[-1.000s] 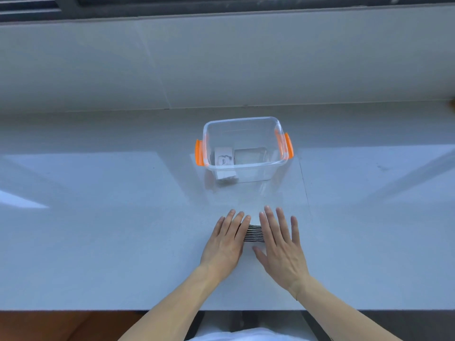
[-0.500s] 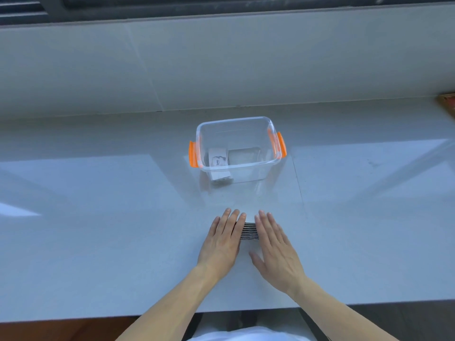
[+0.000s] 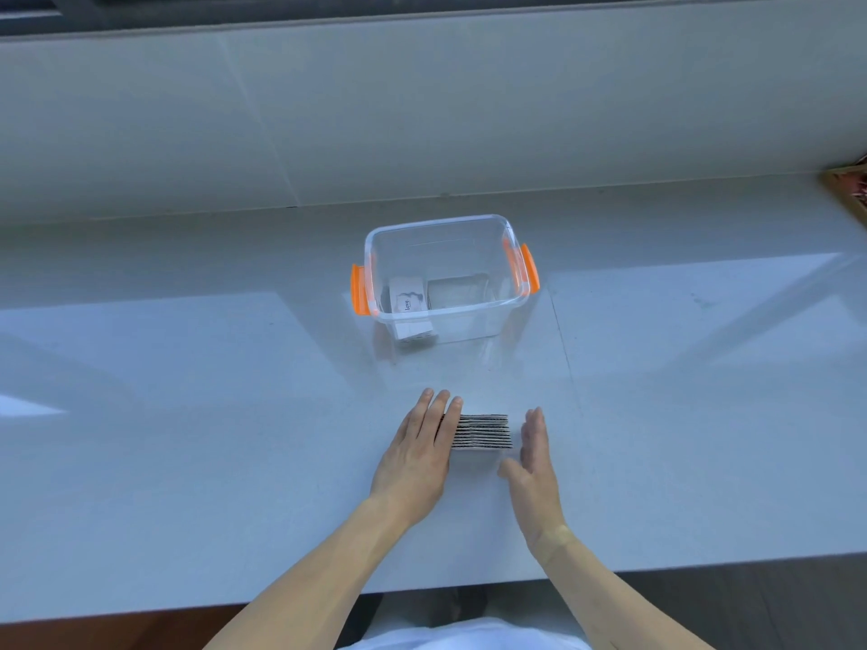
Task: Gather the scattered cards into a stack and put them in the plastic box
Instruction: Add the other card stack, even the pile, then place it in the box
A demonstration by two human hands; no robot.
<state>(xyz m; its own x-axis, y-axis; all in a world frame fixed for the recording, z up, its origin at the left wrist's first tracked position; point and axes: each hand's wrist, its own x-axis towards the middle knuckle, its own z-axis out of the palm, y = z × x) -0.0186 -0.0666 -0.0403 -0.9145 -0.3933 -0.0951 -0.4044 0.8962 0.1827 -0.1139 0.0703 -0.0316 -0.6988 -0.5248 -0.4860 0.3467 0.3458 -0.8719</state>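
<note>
A row of overlapping dark-edged cards lies on the pale counter, near its front edge. My left hand rests flat, fingers together, its fingertips against the left end of the cards. My right hand stands on edge a little to the right of the cards, fingers straight, not touching them. Further back sits the clear plastic box with orange side handles; a few white cards lie inside it at the left.
The counter is glossy with bright window reflections. A tiled wall rises behind the box. A brown object pokes in at the far right edge. The counter's front edge runs just below my forearms.
My right hand has lifted off the cards, turned onto its edge and drawn away to the right, uncovering more of them. My left hand stays at their left end.
</note>
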